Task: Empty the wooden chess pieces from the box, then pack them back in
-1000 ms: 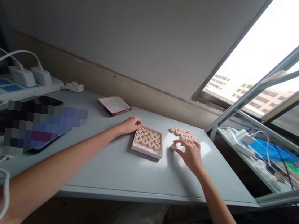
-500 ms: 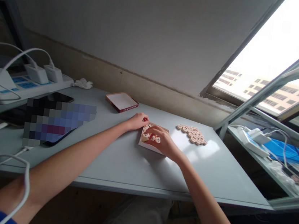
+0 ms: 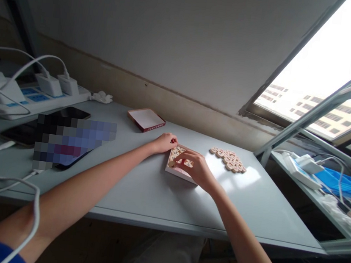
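Note:
A small open box (image 3: pixel 180 175) with a white outer wall stands on the desk. Inside lie several round xiangqi pieces (image 3: pixel 177 151) with dark characters, partly covered by my fingers. My right hand (image 3: pixel 197 168) reaches over the box from the right, thumb and fingertips closed on a xiangqi piece (image 3: pixel 172 164) at the left inner side. At the far left corner my left hand (image 3: pixel 164 142) has its fingers curled against the box edge. To the right, a flat cluster of more xiangqi pieces (image 3: pixel 229 159) lies face up in a patch of sunlight.
A shallow red-edged box lid (image 3: pixel 146 120) lies upturned towards the wall. On the left are two phones (image 3: pixel 18 131) with charging cables and a white power strip (image 3: pixel 51 98). A cable (image 3: pixel 37 204) hangs across my left forearm. A metal frame (image 3: pixel 286 141) stands at the right.
My right fingers have moved lower inside the box. Loose pieces seen under them before have gone from the near side, and one piece now shows at the fingertips. The left hand keeps its place.

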`<state>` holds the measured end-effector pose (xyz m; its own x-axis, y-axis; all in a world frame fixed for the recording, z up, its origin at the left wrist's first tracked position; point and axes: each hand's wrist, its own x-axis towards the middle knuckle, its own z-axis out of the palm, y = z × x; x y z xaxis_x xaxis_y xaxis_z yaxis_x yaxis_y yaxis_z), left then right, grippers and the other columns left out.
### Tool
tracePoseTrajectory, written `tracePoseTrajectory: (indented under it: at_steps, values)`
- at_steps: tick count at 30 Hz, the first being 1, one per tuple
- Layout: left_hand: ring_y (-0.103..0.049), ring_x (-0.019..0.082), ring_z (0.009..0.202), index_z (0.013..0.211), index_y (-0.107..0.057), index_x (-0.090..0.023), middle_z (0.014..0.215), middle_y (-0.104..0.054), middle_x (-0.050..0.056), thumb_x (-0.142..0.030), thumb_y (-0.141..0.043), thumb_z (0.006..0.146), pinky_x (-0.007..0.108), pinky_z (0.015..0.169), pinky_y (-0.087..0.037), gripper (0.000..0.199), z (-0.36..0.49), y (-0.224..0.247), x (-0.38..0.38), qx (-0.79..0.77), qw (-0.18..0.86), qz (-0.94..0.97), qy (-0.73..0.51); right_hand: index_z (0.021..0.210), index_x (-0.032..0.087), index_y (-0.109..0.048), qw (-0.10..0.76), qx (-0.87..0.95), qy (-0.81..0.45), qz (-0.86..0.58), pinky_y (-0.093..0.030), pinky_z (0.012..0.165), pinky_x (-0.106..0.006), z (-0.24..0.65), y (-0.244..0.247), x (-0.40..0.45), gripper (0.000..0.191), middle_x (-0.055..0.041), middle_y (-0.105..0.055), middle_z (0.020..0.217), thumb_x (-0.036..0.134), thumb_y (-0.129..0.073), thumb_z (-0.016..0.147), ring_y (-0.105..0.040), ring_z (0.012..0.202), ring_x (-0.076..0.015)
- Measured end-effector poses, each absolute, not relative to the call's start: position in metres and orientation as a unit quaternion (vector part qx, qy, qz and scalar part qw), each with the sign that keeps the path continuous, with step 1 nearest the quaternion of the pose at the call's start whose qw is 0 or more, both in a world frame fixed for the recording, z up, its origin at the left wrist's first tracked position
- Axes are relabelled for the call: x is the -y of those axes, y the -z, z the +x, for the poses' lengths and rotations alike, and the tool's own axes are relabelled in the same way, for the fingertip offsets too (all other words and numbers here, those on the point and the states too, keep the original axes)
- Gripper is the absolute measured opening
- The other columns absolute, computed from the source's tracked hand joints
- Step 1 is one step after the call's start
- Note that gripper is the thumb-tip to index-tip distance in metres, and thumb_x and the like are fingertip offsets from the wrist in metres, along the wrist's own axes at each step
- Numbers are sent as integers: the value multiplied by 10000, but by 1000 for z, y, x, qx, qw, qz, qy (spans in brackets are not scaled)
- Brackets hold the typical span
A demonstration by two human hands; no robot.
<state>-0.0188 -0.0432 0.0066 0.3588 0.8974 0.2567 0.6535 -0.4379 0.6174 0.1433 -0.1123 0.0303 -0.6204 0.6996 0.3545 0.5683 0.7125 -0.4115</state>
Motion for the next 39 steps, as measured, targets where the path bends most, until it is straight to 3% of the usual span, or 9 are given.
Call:
tracePoseTrajectory:
  at_steps: [4,9,13,20,25,31,35,39]
  values:
    - [-585,162,754,792,-647,-113,828,-655,69,-166,-452,734,210,682,-435,210,-19,-8,44,-483,210,798,-292,847,226,-648,209,897,-138,-365,-402,670,-249,143,-31,109,121,-14,-647,806,261,-559,774,-566,734,-136]
    - [-583,161,749,791,-648,-112,835,-654,71,-159,-436,736,218,698,-434,224,-18,-11,47,-483,205,801,-289,813,282,-670,174,901,-48,-396,-337,697,-282,138,-34,109,114,-5,-639,885,262,-564,776,-558,828,-160]
    - [-583,160,749,796,-646,-115,838,-653,67,-157,-431,734,220,698,-435,227,-18,-11,47,-484,212,798,-290,812,253,-644,172,896,-8,-409,-301,682,-279,135,-34,111,102,-15,-630,925,288,-552,786,-547,867,-166]
    - [-580,159,742,776,-647,-123,816,-651,60,-163,-456,725,210,680,-431,202,-19,-7,44,-487,210,795,-294,701,223,-611,148,905,-24,-398,-274,664,-263,147,-38,113,122,23,-622,721,316,-571,769,-540,729,-132]
    - [-576,162,732,762,-644,-124,805,-647,63,-167,-447,733,217,669,-429,204,-19,-8,45,-486,209,797,-291,715,231,-620,145,912,-37,-382,-281,680,-259,149,-36,115,74,42,-617,702,285,-590,755,-538,707,-116]
    - [-578,165,756,782,-641,-113,837,-642,76,-168,-448,730,220,689,-431,207,-18,-7,45,-486,210,795,-295,728,224,-608,148,906,-38,-395,-303,667,-267,161,-40,105,144,31,-611,678,311,-521,801,-523,640,-113]
    - [-577,165,762,775,-640,-116,842,-642,77,-159,-440,731,221,687,-429,209,-18,-8,45,-487,211,795,-294,883,235,-604,201,826,93,-518,-315,728,-327,200,-32,75,183,-24,-619,888,304,-440,840,-519,837,-182]
    - [-578,168,768,787,-643,-111,854,-644,85,-165,-453,728,223,690,-429,206,-18,-11,46,-496,212,789,-293,1065,228,-556,131,763,189,-604,-298,808,-427,242,-13,50,273,-93,-481,1212,268,-454,815,-400,1079,-273]
